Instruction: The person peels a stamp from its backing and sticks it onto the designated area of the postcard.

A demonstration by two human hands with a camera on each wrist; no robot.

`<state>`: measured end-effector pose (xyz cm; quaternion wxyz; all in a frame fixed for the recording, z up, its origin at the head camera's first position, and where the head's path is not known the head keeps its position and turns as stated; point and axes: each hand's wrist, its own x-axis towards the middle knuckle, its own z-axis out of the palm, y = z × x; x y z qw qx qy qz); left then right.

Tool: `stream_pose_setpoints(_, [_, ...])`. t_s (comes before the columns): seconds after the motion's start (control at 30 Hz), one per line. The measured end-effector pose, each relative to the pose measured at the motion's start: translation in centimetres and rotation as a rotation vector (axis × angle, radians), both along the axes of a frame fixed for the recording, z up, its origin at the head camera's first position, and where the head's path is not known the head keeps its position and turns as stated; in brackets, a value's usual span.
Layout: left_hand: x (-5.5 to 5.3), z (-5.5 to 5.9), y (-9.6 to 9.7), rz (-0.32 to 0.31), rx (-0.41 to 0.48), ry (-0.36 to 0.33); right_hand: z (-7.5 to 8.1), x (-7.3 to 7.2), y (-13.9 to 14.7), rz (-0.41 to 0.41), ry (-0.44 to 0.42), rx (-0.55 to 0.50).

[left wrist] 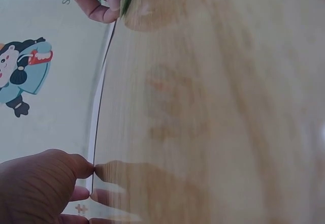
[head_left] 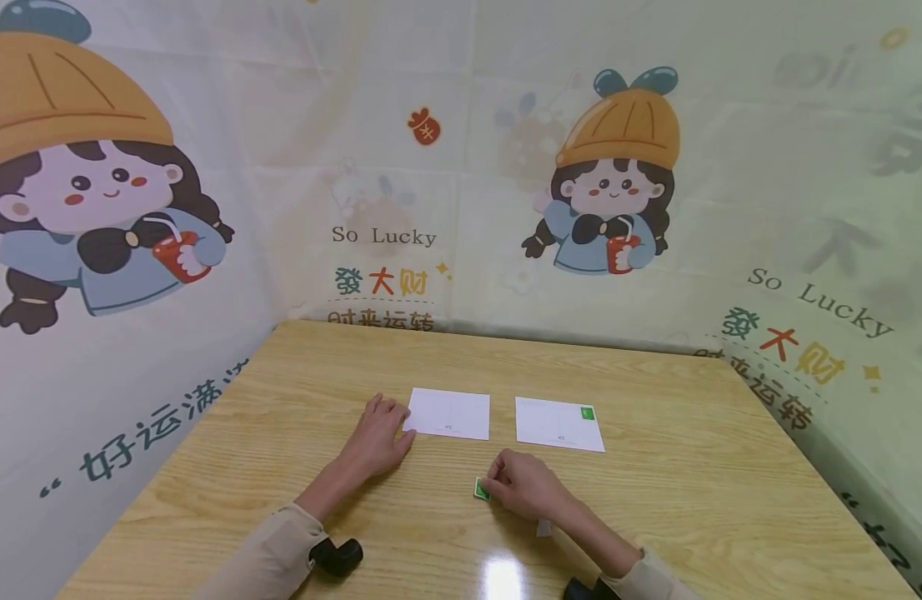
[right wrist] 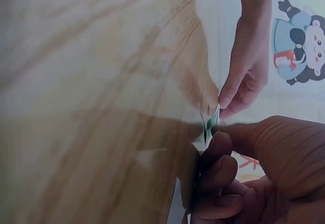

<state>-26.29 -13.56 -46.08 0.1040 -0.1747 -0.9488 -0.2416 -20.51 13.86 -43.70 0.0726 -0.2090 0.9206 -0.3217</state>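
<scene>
My right hand (head_left: pixel 527 485) pinches a small green stamp (head_left: pixel 481 489) with a white border between thumb and fingertips, low over the wooden table. In the right wrist view the stamp (right wrist: pixel 210 125) looks bent and is seen nearly edge-on at the fingertips. My left hand (head_left: pixel 378 435) lies by the left edge of a blank white card (head_left: pixel 449 414), its fingertips and thumb touching that edge. To the right lies a second white card (head_left: pixel 554 423), with a matching green stamp (head_left: pixel 587 413) at its upper right corner. Each card carries a small print near its lower edge.
A small whitish slip (head_left: pixel 544 528) lies on the table (head_left: pixel 671 500) beneath my right wrist. Printed cloth (head_left: pixel 476 208) with cartoon figures hangs behind the table and along both sides. Glare shows at the near edge.
</scene>
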Motion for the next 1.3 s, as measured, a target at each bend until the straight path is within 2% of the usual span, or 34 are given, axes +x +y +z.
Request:
stream_pose_setpoints(0.3, [-0.2, -0.1, 0.0, 0.001, 0.004, 0.001, 0.4, 0.0, 0.0, 0.018, -0.001, 0.013])
stream_pose_setpoints(0.77, [-0.2, -0.1, 0.0, -0.004, 0.008, -0.005, 0.1, -0.3, 0.0, 0.012, -0.017, 0.000])
stream_pose_setpoints(0.93, [-0.2, 0.0, -0.1, -0.003, 0.008, 0.004, 0.0, -0.5, 0.2, 0.024, -0.032, -0.046])
stream_pose_setpoints(1.07, [-0.2, 0.2, -0.1, -0.006, 0.011, 0.018, -0.1, -0.8, 0.4, 0.035, -0.090, -0.114])
stream_pose_setpoints(1.3, [0.6, 0.9, 0.4, -0.031, 0.055, 0.041, -0.1, -0.7, 0.8, -0.005, -0.182, -0.214])
